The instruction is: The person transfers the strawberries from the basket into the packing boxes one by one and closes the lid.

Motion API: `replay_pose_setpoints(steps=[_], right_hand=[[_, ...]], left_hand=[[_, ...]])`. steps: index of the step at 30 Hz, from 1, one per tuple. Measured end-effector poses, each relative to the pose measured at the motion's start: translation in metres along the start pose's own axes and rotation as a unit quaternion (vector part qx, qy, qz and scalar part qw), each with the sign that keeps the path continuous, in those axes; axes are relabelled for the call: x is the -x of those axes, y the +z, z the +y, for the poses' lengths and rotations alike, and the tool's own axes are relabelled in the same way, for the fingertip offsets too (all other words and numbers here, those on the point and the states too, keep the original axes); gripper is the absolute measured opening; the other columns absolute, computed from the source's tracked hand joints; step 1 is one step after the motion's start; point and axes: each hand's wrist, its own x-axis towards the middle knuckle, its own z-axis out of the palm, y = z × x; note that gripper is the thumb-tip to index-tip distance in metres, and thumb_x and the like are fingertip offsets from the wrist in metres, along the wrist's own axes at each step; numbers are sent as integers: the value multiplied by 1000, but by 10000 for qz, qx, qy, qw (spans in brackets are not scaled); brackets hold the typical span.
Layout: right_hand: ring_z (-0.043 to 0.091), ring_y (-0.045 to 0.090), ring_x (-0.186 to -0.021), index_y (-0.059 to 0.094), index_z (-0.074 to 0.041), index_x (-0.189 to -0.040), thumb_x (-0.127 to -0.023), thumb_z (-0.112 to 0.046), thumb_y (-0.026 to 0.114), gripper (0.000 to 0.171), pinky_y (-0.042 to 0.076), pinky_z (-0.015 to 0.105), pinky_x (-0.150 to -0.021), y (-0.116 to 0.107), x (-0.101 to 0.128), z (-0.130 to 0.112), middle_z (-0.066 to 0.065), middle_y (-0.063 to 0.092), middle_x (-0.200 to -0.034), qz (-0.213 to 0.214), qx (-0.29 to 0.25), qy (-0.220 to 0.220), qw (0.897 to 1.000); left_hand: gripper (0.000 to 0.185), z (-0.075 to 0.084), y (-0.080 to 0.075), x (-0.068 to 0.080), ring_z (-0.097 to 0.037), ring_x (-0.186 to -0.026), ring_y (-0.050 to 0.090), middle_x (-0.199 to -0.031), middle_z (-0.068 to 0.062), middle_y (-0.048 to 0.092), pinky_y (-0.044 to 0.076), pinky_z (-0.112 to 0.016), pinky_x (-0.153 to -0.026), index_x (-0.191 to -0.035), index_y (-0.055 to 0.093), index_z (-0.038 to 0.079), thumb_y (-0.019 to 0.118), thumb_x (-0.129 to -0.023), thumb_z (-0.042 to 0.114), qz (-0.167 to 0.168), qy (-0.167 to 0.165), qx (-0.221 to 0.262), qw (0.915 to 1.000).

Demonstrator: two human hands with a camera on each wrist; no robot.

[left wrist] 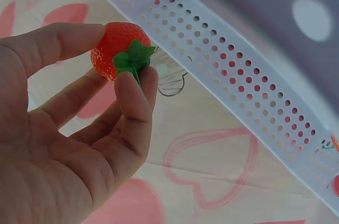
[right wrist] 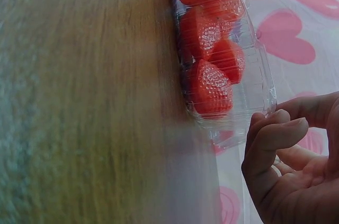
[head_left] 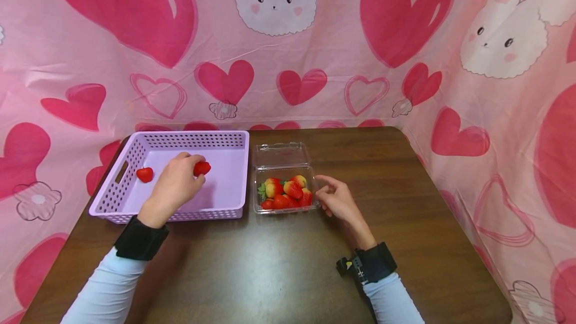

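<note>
Over the lilac perforated plastic basket, a red strawberry with green leaves is pinched by the left hand. Beside the clear plastic punnet of strawberries, the right hand is held loosely open, empty.

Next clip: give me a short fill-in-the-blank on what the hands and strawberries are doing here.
1. The left hand pinches a ____ between thumb and fingers, above the lilac basket.
2. One more strawberry lies alone inside the ____.
3. The clear clamshell box beside the basket has its lid ____.
4. The right hand rests on the table beside the ____ and grips nothing.

Missing words: strawberry; basket; open; box
</note>
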Motion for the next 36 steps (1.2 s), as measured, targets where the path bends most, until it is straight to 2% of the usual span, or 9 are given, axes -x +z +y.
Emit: replay_pose_setpoints(steps=[10, 20, 27, 32, 36], right_hand=[[21, 50, -52, 61, -5, -143, -100, -4, 62, 43, 46, 28, -46, -1, -1, -1, 11, 63, -76, 2, 36, -25, 10000], [21, 50, -53, 60, -5, -144, -100, -4, 62, 44, 46, 28, -47, 0, 0, -2, 10, 63, -76, 11, 26, 53, 10000], [21, 50, -53, 60, -5, -144, -101, -4, 62, 43, 46, 28, -47, 0, 1, -2, 10, 62, -76, 1, 24, 65, 10000], [21, 51, -54, 60, -5, -144, -101, -4, 62, 43, 47, 28, -47, 0, 1, -2, 10, 63, -77, -5, 42, 62, 10000], [20, 50, -53, 60, -5, -144, -100, -4, 61, 43, 46, 28, -47, 0, 1, -2, 10, 63, -78, 11, 46, 34, 10000]], left_hand=[[41, 11, 3, -2, -45, -98, 61, -115, -31, 61, 56, -59, -87, -128, 66, -9, 75, -89, 2, 3, 59, 22, 10000], [35, 19, 12, -3, -43, -92, 62, -107, -29, 63, 56, -57, -83, -120, 69, -10, 75, -87, -1, 196, 406, 1, 9990], [37, 26, 16, -3, -42, -93, 63, -109, -28, 62, 57, -57, -85, -121, 69, -9, 78, -86, 0, 150, 366, 67, 9992], [33, 28, 19, -1, -42, -89, 63, -105, -27, 63, 57, -57, -83, -116, 70, -9, 76, -85, -2, 340, 608, 88, 9975], [33, 32, 21, 0, -40, -88, 63, -103, -25, 63, 57, -56, -82, -115, 70, -9, 77, -84, -1, 353, 692, 71, 9970]])
